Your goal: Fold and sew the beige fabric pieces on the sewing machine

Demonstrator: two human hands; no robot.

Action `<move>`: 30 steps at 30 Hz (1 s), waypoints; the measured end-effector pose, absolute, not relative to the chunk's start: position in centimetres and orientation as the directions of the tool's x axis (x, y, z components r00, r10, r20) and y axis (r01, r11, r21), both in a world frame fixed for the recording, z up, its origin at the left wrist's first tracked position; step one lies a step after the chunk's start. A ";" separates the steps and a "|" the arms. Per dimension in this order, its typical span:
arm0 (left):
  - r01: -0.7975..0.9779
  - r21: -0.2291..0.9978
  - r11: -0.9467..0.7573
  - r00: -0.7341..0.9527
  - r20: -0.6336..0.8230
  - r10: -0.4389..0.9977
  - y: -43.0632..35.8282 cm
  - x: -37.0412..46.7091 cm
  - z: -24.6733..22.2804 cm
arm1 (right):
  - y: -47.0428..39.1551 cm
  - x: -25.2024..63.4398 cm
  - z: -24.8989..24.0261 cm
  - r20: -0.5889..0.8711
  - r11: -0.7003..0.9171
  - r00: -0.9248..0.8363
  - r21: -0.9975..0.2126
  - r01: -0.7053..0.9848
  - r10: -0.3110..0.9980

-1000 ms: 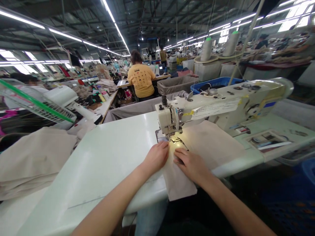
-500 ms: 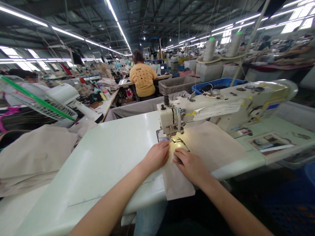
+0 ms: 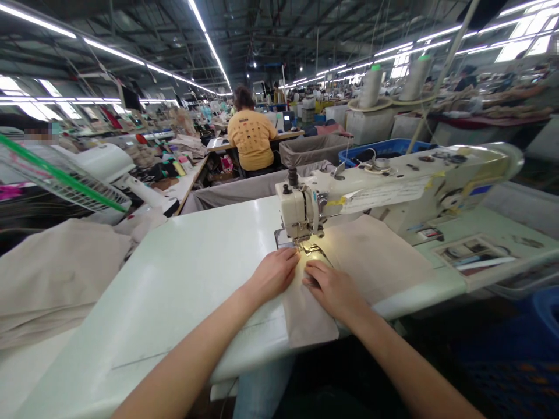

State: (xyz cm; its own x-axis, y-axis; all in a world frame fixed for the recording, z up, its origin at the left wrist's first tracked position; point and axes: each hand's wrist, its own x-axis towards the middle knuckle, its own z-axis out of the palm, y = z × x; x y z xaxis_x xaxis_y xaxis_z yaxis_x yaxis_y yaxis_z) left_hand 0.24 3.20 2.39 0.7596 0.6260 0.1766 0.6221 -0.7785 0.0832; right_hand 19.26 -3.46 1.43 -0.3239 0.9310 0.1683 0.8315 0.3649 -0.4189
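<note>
A beige fabric piece lies under the needle area of a white sewing machine, its near end hanging over the table's front edge. My left hand is closed on the fabric's left side, fingertips just by the presser foot. On the right, my right hand has its fingers curled on the fabric, pinching it near the metal guide. The thumb of that hand is partly hidden. A wider beige panel lies flat to the right of the needle, under the machine arm.
The pale green table stretches left. Beige fabric is stacked at far left, below a fan. A tray of small tools sits right. Beyond are a blue basket, thread cones and a seated person in yellow.
The fabric's near end has shifted slightly toward the machine. Both hands keep nearly the same places beside the presser foot. The whole view has drifted a little.
</note>
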 end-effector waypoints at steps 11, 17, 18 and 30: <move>0.615 0.103 -0.782 0.768 0.151 0.623 -2.5 0.9 2.6 | -5.6 20.2 -0.1 0.194 0.387 -0.335 -0.411 0.826 0.922; 0.623 0.098 -0.776 0.757 0.175 0.630 0.1 0.4 2.5 | -3.2 19.7 1.1 0.167 0.378 -0.339 -0.431 0.820 0.926; 0.626 0.092 -0.775 0.756 0.171 0.631 0.6 0.3 2.6 | -2.7 19.6 1.3 0.168 0.373 -0.333 -0.430 0.822 0.928; 0.616 0.081 -0.783 0.763 0.184 0.620 0.6 0.4 2.5 | -1.9 21.1 0.8 0.230 0.272 -0.189 -0.417 0.867 0.955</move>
